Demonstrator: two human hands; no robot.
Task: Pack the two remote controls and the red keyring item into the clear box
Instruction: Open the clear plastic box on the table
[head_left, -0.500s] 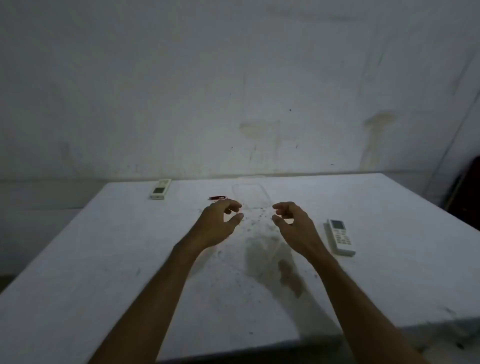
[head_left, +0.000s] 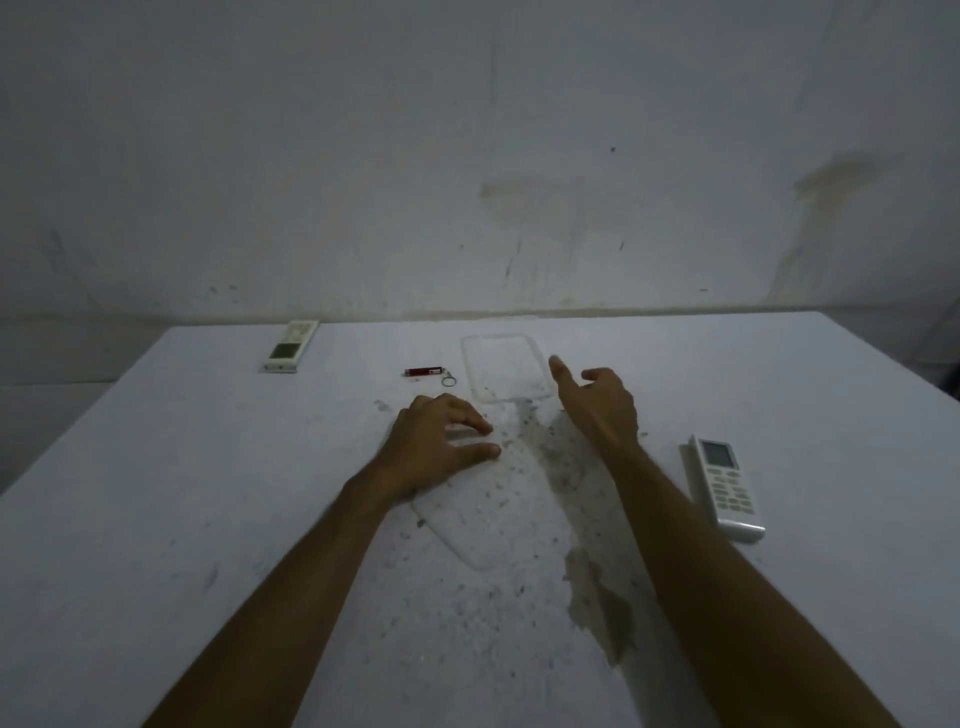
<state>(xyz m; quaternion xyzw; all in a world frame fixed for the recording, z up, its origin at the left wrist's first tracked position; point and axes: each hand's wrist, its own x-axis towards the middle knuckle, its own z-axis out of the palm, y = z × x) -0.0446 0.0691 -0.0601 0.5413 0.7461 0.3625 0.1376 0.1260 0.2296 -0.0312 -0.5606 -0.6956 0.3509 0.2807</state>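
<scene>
The clear box (head_left: 506, 366) lies open-topped at the far middle of the white table (head_left: 208, 519). A flat clear piece (head_left: 470, 535), perhaps its lid, lies nearer me. My left hand (head_left: 439, 441) rests on the far end of this piece with fingers spread, holding nothing. My right hand (head_left: 597, 402) hovers at the box's right edge, forefinger stretched out, empty. The red keyring item (head_left: 427, 372) lies just left of the box. One white remote control (head_left: 289, 346) sits at the far left, the other remote (head_left: 724, 486) right of my right forearm.
A stained wall (head_left: 467, 156) rises right behind the table's far edge. Dark specks and a brownish stain (head_left: 597, 608) mark the tabletop between my forearms. The table's left edge runs diagonally toward me.
Both hands were curled and raised side by side in front of the box. Now the left has dropped flat onto the table and the right has reached forward to the box's right edge.
</scene>
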